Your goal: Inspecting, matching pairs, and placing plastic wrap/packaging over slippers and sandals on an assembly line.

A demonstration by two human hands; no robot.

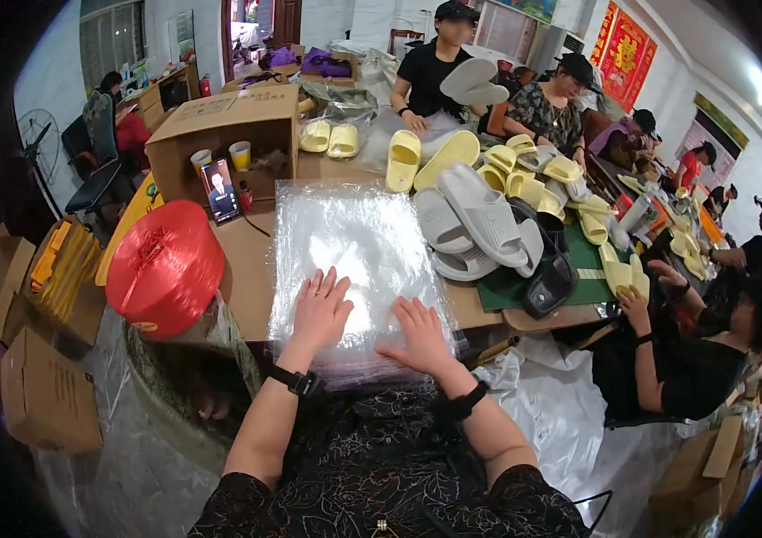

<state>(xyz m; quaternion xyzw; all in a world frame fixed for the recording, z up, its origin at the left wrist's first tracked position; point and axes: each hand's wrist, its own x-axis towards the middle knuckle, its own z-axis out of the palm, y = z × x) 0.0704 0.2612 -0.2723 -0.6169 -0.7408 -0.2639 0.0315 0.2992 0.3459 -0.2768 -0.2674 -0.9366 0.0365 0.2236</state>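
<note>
A stack of clear plastic bags lies flat on the table before me, glossy with reflected light. My left hand rests on the stack's left part, fingers stretched out and nothing held. Lower on the right side of the same stack, my right hand lies with its fingers spread. Just right of the bags sits a pile of grey slide sandals, with a black sandal beside it. Yellow slide sandals stand beyond the stack's far right corner.
A big roll of red plastic twine stands at left, near a propped phone and an open cardboard box with two cups. Co-workers sit along the right; one person's hand holds a yellow sandal. Another across the table holds pale sandals.
</note>
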